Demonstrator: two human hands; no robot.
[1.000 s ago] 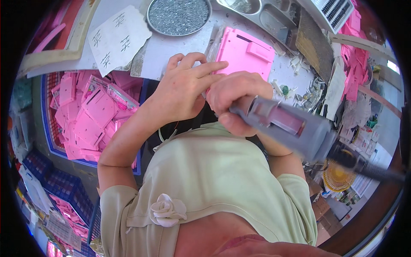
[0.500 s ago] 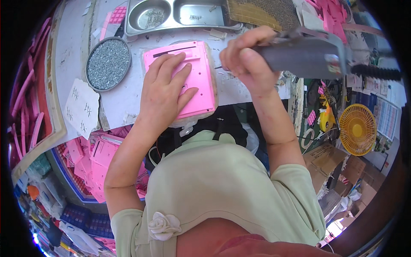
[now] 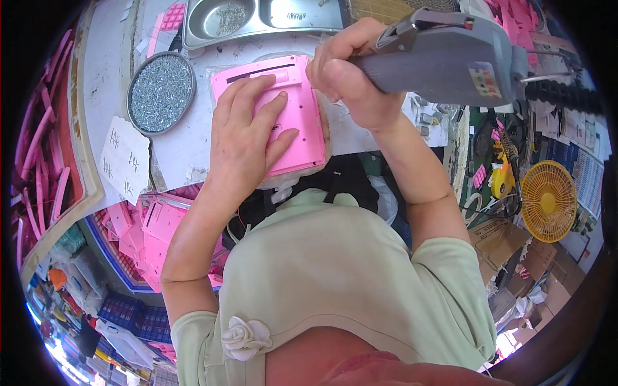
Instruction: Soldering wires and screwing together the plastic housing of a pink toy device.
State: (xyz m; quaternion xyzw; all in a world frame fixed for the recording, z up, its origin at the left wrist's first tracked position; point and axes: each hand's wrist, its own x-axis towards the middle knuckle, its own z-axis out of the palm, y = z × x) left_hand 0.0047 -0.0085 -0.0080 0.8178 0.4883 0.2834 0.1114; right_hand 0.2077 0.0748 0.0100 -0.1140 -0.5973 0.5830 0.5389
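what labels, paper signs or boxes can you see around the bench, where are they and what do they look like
Paper note: left of the left hand, white, irregular sheet, handwritten marks.
Sticker: on the grey power screwdriver in the right hand, small, pale with a red patch.
Cardboard boxes: lower right below the yellow fan, brown.

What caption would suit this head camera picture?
Left hand presses flat on a pink plastic panel while right hand grips a grey power screwdriver.
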